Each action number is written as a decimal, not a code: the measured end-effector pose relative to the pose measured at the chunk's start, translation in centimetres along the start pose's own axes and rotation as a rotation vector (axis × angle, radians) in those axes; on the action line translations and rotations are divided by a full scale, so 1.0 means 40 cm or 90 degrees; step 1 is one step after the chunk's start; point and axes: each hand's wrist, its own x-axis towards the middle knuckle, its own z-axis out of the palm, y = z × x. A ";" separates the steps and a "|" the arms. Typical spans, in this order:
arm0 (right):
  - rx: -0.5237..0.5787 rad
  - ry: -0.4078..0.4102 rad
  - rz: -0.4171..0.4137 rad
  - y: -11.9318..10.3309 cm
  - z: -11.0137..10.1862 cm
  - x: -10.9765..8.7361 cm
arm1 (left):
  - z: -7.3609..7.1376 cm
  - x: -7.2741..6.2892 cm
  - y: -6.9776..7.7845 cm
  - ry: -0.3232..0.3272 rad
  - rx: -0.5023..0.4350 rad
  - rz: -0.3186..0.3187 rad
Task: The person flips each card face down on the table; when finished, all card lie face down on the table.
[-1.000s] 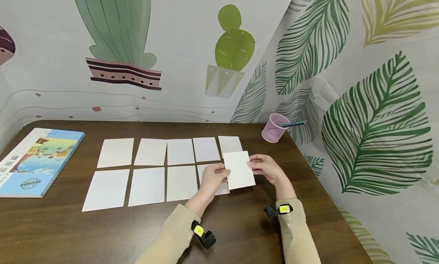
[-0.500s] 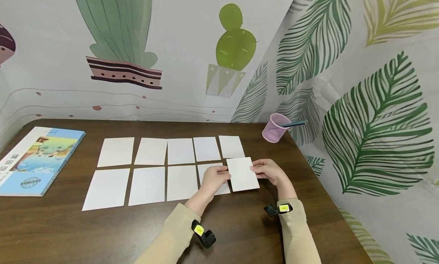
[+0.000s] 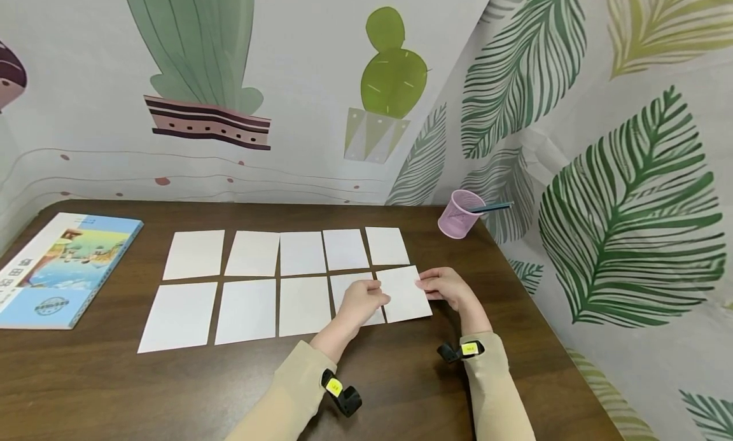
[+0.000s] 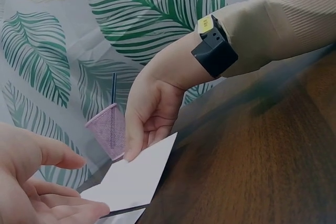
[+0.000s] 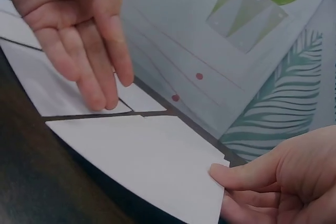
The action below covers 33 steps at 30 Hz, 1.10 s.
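Note:
A white square card (image 3: 405, 294) lies close over the table at the right end of the front row of white cards. My right hand (image 3: 449, 288) pinches its right edge; in the right wrist view the thumb is on top of this card (image 5: 152, 156) and the fingers are under it. At its left edge is my left hand (image 3: 359, 301), which partly covers the neighbouring card (image 3: 349, 282). In the left wrist view the left hand (image 4: 39, 182) has thumb and fingers spread apart, with nothing held between them.
Two rows of white cards (image 3: 245, 310) spread leftward on the brown table (image 3: 189, 390). A thick blue-covered book (image 3: 80, 263) lies at the far left. At the back right corner stands a pink mesh pen cup (image 3: 456, 217) with a dark pencil (image 3: 491, 207). Patterned cloth walls border the table.
The held card has come down and settled at the front row's right end. My left hand has let go of its left edge; the right hand keeps its pinch and has moved slightly down.

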 end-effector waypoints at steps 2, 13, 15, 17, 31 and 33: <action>-0.023 0.021 0.008 -0.003 0.006 0.000 | 0.001 0.001 -0.002 -0.004 0.003 -0.003; -0.120 0.122 0.038 -0.016 0.023 -0.003 | 0.008 0.004 -0.008 -0.021 0.018 -0.006; -0.135 0.133 0.039 -0.018 0.024 -0.004 | 0.008 0.005 -0.009 -0.023 0.018 -0.005; -0.145 0.138 0.041 -0.017 0.024 -0.003 | 0.007 0.006 -0.010 -0.024 0.019 -0.004; -0.158 0.134 0.049 -0.004 0.024 0.008 | 0.002 0.010 -0.018 -0.029 0.015 -0.005; -0.152 0.129 0.051 -0.003 0.023 0.008 | 0.001 0.010 -0.018 -0.029 0.003 0.004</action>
